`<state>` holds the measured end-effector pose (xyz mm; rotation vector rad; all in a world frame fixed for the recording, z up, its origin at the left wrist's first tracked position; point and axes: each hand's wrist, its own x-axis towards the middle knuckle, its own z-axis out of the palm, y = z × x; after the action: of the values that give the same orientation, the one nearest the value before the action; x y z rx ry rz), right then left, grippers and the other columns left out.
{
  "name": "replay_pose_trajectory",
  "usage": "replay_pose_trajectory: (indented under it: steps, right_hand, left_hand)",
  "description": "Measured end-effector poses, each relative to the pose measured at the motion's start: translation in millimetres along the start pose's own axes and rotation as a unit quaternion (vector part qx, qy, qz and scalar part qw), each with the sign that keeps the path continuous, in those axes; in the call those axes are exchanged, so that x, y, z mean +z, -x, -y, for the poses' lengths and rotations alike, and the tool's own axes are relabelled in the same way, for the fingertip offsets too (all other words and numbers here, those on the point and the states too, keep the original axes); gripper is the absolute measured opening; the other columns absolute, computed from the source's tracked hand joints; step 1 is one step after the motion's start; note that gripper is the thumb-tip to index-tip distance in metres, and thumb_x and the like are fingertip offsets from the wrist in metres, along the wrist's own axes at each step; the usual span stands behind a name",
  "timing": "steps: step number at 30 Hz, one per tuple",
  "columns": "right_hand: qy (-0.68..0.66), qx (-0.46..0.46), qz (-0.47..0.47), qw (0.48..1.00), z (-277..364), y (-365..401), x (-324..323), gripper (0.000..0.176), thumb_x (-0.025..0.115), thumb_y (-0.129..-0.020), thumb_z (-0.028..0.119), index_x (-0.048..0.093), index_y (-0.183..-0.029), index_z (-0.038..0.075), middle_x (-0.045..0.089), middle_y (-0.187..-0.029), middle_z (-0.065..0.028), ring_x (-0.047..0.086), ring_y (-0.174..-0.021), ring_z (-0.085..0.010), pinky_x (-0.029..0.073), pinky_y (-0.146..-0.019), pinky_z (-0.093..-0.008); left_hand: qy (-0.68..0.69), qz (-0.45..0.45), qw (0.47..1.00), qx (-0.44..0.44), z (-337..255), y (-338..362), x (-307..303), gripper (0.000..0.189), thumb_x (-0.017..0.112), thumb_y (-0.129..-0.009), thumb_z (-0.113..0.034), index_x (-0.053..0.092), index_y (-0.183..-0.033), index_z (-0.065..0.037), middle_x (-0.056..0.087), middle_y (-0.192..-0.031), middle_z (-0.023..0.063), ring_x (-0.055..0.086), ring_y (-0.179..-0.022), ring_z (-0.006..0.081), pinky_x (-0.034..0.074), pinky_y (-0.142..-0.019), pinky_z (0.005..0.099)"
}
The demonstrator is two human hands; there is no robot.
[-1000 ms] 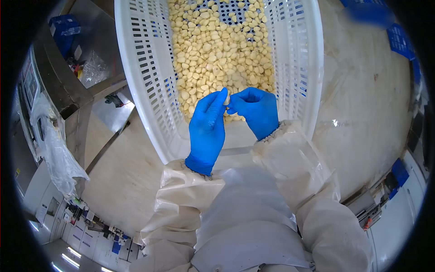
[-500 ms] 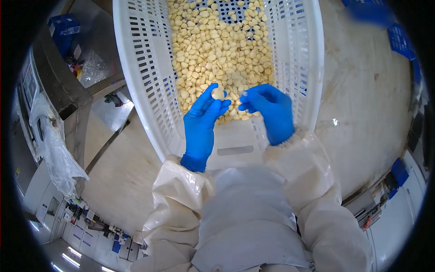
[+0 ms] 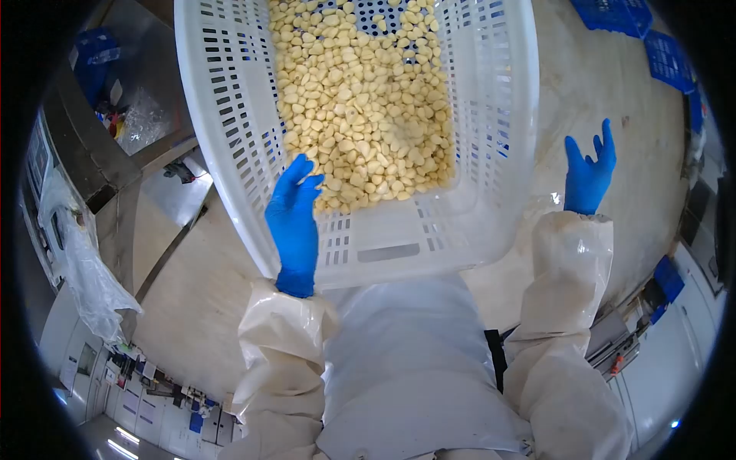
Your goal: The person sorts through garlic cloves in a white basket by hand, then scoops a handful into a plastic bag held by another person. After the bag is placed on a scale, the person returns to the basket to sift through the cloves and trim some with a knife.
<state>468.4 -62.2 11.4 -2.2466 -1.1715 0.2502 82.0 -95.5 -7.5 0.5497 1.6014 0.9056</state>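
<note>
A large white slotted plastic basket (image 3: 509,146) holds a heap of pale yellow, rounded pieces (image 3: 360,115) that look like nuts or peeled cloves. My left hand (image 3: 295,215), in a blue glove, is over the basket's near left corner beside the heap. Its fingers are bent but apart, and I see nothing between them. Out past the basket's right side, over the floor, my right hand (image 3: 590,172) in a matching glove has its fingers spread and holds nothing.
Blue perforated crates (image 3: 668,61) stand at the upper right on the pale floor (image 3: 636,192). To the left is a metal-framed bench (image 3: 92,165) with clear plastic (image 3: 146,119) on it. A plastic bag (image 3: 88,253) hangs at its side.
My right hand has swung right, out of the basket, and its fingers have spread. My left hand has moved left, and the pale piece it held no longer shows. The view has shifted slightly.
</note>
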Motion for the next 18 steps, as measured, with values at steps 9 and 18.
replay_pose_trajectory:
  steps: [9,18]
  right_hand:
    - [-0.156,-0.001,-0.009,0.988,63.9,21.1,13.2,0.025,0.060,-0.086,0.006,0.062,-0.110,0.002,0.060,-0.113,-0.0114,0.058,-0.100,-0.0184,0.046,-0.084,-0.0286]
    - [-0.227,0.053,0.319,0.918,125.0,71.1,80.0,0.022,0.058,-0.088,0.015,0.064,-0.108,0.010,0.061,-0.099,-0.0049,0.055,-0.084,-0.0135,0.044,-0.075,-0.0292]
  left_hand:
    - [-0.001,-0.046,0.999,-0.018,-20.8,-11.5,-17.3,0.040,0.057,-0.087,-0.011,0.051,-0.123,0.003,0.058,-0.114,0.0110,0.058,-0.099,0.0174,0.045,-0.087,0.0294]
    - [-0.027,-0.089,0.984,-0.153,35.6,-9.5,-14.9,0.062,0.062,-0.082,-0.009,0.035,-0.136,0.005,0.044,-0.133,0.0145,0.045,-0.117,0.0206,0.033,-0.101,0.0312]
